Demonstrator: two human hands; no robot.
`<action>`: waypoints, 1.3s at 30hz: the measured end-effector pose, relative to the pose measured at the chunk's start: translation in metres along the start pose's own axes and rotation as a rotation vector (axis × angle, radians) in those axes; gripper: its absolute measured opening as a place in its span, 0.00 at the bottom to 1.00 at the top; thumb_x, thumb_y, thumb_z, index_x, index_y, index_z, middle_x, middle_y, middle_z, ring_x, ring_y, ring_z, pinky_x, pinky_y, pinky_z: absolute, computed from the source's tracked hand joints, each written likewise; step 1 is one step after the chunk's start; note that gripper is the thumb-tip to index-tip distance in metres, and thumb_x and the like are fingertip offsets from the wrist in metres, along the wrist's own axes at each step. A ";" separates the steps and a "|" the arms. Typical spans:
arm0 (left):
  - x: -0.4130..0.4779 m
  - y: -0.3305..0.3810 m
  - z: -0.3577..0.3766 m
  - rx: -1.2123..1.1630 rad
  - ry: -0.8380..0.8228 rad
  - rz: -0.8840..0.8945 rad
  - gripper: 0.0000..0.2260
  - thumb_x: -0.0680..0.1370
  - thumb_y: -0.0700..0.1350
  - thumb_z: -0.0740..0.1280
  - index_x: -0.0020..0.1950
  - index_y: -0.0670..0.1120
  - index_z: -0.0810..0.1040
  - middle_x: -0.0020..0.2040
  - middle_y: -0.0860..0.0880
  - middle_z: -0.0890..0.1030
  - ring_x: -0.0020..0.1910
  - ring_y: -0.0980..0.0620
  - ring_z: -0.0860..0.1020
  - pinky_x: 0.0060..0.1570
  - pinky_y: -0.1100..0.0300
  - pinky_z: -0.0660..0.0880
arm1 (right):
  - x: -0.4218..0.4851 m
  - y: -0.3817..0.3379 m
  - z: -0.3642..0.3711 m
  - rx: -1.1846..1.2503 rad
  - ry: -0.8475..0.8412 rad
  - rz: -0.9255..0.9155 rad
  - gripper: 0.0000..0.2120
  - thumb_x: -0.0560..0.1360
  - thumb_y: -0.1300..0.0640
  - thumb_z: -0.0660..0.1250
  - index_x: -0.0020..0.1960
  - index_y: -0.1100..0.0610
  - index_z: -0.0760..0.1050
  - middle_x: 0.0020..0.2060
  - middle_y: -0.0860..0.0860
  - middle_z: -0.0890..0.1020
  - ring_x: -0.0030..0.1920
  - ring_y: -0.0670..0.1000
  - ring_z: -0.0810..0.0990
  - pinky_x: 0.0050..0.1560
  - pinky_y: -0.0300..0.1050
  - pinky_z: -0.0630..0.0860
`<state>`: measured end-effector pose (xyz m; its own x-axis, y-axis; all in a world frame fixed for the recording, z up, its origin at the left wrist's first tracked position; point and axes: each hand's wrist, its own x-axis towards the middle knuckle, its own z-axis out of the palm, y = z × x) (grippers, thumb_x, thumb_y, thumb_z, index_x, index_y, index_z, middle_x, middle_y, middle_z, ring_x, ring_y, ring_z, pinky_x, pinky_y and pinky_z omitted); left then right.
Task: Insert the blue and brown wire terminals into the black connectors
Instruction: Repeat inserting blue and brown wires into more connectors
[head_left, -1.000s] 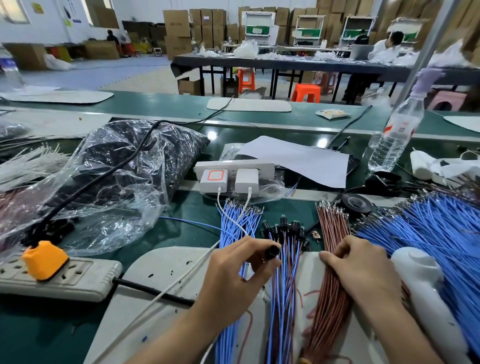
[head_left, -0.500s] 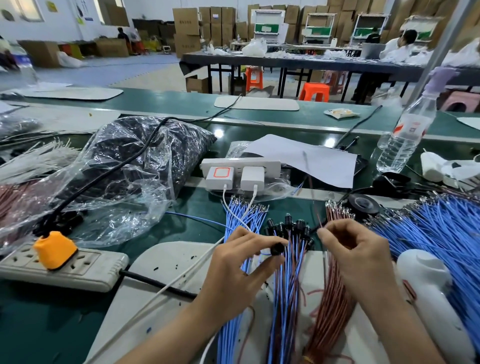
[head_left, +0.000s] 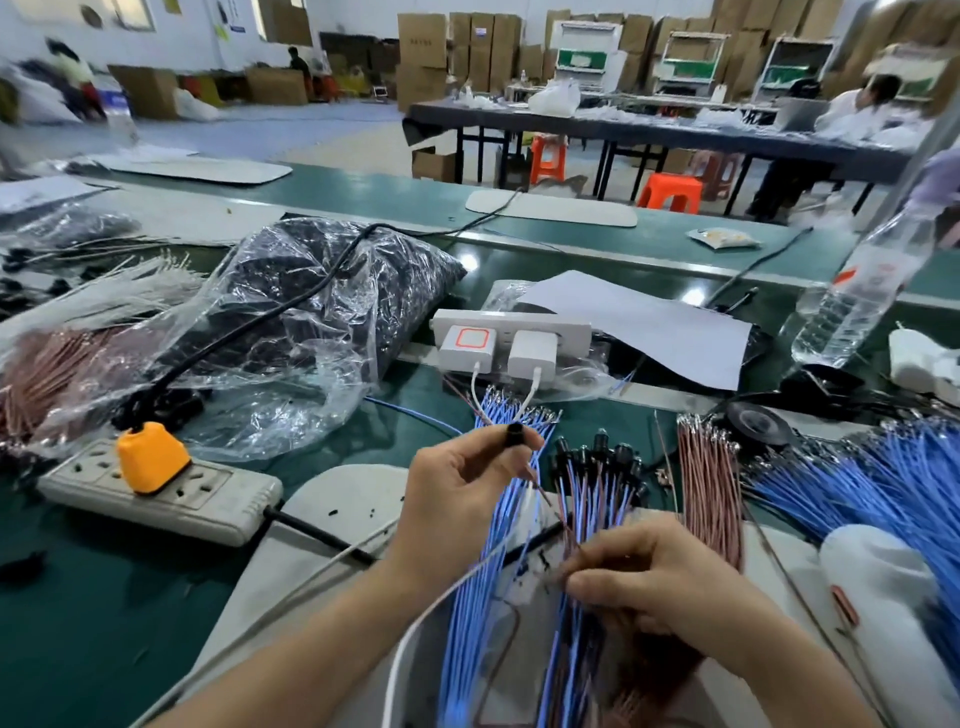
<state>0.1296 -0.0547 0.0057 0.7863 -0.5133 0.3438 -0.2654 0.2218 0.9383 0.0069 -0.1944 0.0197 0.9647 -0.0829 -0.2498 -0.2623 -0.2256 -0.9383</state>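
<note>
Head camera view: a person is working at a green workbench (head_left: 104, 597), with both bare hands reaching over a pale grey work mat (head_left: 353, 499).
Left hand (head_left: 457, 493): is hovering above the mat, thumb and forefinger curling to pinch a small black cylindrical connector (head_left: 515, 432); the other fingers are folding loosely.
Connector position: it is sitting at the fingertips, over the metal-tipped ends of a bundle of loose blue wires (head_left: 493, 525) that is lying on the mat.
Right hand (head_left: 665, 587): is resting low and nearer the camera, fingers curling in, thumb meeting fingertips to pinch a thin brown wire (head_left: 545, 496).
Thin brown wire: is slanting from the right fingertips up toward the left hand; blur is hiding whether its end is reaching the connector.
Finished pieces: a cluster of blue and brown wires capped with black connectors (head_left: 597, 462) is lying between the hands, with the right hand touching it.
Spare stock: a bundle of brown wires (head_left: 709, 478) is lying just right of the cluster, and a large spread of blue wires (head_left: 883, 483) is fanning out further right.
Left of the mat: a white power strip (head_left: 208, 499) is carrying an orange plug (head_left: 150, 454), beside a clear plastic bag of dark parts (head_left: 311, 322).
Behind the wires: a white socket block with two white chargers (head_left: 511, 338) is standing on the bench.
</note>
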 end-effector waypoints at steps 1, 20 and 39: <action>0.001 0.000 -0.001 -0.010 0.019 0.002 0.06 0.75 0.35 0.67 0.46 0.44 0.82 0.38 0.53 0.84 0.36 0.58 0.79 0.43 0.69 0.75 | -0.002 0.000 -0.002 -0.011 -0.061 0.034 0.06 0.63 0.52 0.77 0.39 0.51 0.86 0.24 0.46 0.77 0.22 0.41 0.70 0.23 0.32 0.64; -0.014 -0.004 0.006 0.136 -0.129 0.155 0.09 0.76 0.45 0.67 0.55 0.52 0.77 0.44 0.54 0.85 0.44 0.57 0.82 0.49 0.65 0.76 | 0.004 0.013 -0.015 0.895 0.737 -0.320 0.10 0.74 0.49 0.62 0.41 0.50 0.81 0.23 0.53 0.74 0.19 0.46 0.67 0.19 0.34 0.65; -0.010 -0.008 0.006 0.272 -0.199 0.178 0.11 0.75 0.34 0.70 0.52 0.49 0.79 0.49 0.53 0.84 0.52 0.58 0.81 0.54 0.67 0.74 | -0.010 -0.021 0.024 0.324 0.819 -0.809 0.18 0.80 0.42 0.56 0.48 0.53 0.77 0.33 0.56 0.83 0.28 0.57 0.79 0.31 0.39 0.76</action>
<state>0.1201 -0.0563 -0.0050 0.5980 -0.6433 0.4780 -0.5477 0.1074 0.8297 0.0035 -0.1656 0.0358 0.5157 -0.6503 0.5578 0.5462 -0.2521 -0.7988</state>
